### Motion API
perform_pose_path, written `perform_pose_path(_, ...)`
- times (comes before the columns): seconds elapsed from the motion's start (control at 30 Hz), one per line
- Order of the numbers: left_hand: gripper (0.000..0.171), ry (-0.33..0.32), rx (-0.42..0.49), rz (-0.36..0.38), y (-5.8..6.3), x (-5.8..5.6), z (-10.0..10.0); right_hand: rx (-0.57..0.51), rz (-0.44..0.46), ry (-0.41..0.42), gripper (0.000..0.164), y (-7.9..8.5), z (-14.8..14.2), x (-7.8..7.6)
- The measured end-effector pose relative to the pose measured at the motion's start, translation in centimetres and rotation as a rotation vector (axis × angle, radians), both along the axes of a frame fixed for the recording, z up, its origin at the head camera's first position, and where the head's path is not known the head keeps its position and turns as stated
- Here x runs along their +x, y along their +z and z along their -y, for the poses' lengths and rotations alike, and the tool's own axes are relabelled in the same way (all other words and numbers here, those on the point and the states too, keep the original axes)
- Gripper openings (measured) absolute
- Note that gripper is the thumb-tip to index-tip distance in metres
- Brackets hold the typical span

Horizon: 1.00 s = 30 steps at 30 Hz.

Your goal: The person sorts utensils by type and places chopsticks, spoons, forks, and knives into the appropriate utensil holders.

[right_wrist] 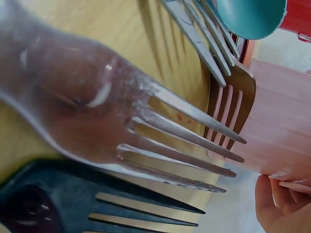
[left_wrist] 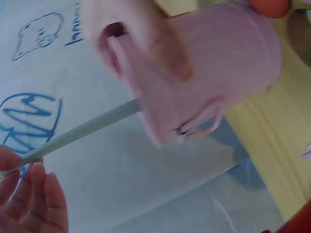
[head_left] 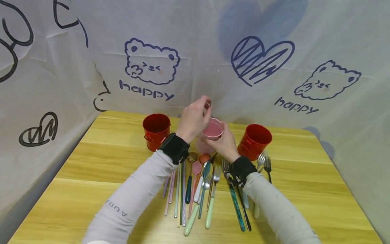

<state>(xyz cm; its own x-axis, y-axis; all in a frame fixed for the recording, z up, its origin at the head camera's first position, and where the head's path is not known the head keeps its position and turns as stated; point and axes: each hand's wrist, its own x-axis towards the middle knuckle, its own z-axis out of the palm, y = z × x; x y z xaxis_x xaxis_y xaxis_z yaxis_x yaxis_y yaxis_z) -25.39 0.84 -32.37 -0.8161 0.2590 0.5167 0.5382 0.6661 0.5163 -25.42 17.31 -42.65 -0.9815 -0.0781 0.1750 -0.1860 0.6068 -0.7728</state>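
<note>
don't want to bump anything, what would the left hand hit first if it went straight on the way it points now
Most likely the white cloth behind the table: in the head view the left hand points forward towards it, above the pink bucket. Depth is hard to judge.

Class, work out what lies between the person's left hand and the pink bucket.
A slim grey-green stick spans the stretch from the left hand to the rim of the pink bucket, shown in the left wrist view.
</note>
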Motion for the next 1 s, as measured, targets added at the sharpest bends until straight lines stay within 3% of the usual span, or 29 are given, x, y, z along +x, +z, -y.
perform_pose_path(0.17,0.025,-0.018,-0.116,0.153,-1.5,-0.1,-0.5,0.011,-0.004,0.003,0.093,-0.1,0.0,0.0)
perform_pose_path(0.3,0.025,-0.023,-0.157,0.216,-2.5,0.0,-0.2,0.015,-0.016,0.013,0.093,-0.1,0.0,-0.1)
perform_pose_path(0.5,0.02,-0.016,-0.145,0.243,-3.5,0.4,1.2,0.0,-0.001,0.01,0.09,0.0,0.0,0.0)
perform_pose_path(0.6,0.019,-0.003,-0.144,0.265,-3.8,1.0,2.2,0.004,0.0,0.007,0.091,0.0,0.1,0.1)
perform_pose_path(0.83,0.014,0.038,-0.188,0.239,-4.7,2.2,4.3,-0.025,-0.009,0.012,0.091,0.0,0.1,0.1)
perform_pose_path(1.0,0.015,0.056,-0.216,0.277,-5.2,3.3,5.7,-0.026,-0.006,0.006,0.092,-0.1,0.1,0.0)
